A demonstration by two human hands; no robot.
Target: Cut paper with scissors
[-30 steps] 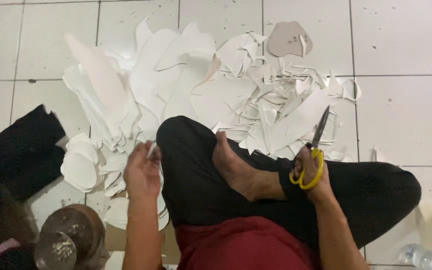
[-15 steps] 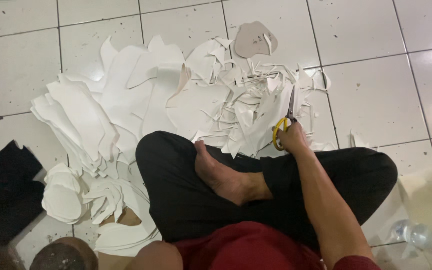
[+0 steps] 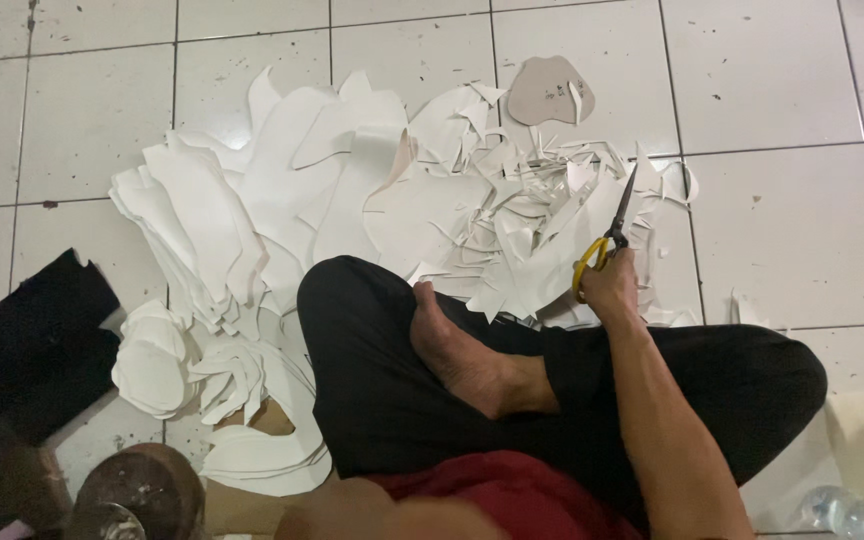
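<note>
Now | right hand [image 3: 610,290] grip closed on yellow-handled scissors [image 3: 607,240], blades up over white scrap pile [image 3: 512,240] | left hand unseen | between cuts; next needs a sheet [image 3: 202,220] left of grip

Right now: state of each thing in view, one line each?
right hand: gripping the scissors, raised over the scraps
scissors: yellow-handled, blades shut, tip up
white scrap pile: loose, jumbled
large white cut shapes: overlapped, flat on the floor
small rounded pieces: stacked
left hand: out of view
</note>
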